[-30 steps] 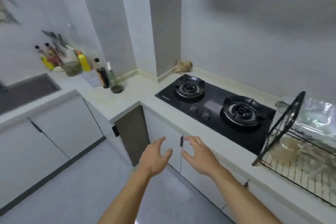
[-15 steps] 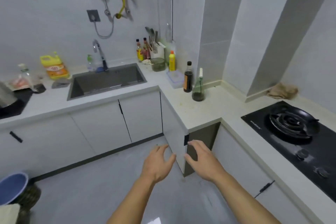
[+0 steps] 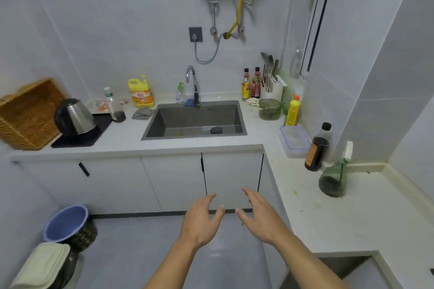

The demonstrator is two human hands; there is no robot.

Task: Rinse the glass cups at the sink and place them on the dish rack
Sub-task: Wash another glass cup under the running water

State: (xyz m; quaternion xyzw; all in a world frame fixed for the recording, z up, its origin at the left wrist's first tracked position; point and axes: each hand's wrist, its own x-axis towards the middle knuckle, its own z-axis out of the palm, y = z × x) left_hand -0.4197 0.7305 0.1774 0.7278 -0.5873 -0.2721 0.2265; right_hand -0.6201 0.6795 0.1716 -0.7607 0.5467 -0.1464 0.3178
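Note:
The grey sink (image 3: 242, 119) lies straight ahead in the white counter, with a chrome tap (image 3: 193, 82) behind it and a small dark object (image 3: 216, 130) on its floor. My left hand (image 3: 200, 220) and my right hand (image 3: 260, 217) hover side by side in front of the cabinet doors below the sink, palms facing each other, fingers spread, holding nothing. No glass cup is clearly visible. The dish rack is out of view.
Left of the sink stand a yellow detergent jug (image 3: 141, 92), a kettle (image 3: 74, 117) and a wicker basket (image 3: 28, 112). Bottles (image 3: 251, 83), a glass jar (image 3: 269, 109), a plastic box (image 3: 294, 141) and a green flask (image 3: 333, 180) crowd the right counter. A blue bin (image 3: 68, 224) stands on the floor.
The view has swung left from the hob and dish rack to face the sink. Both hands stay open and empty in front of me.

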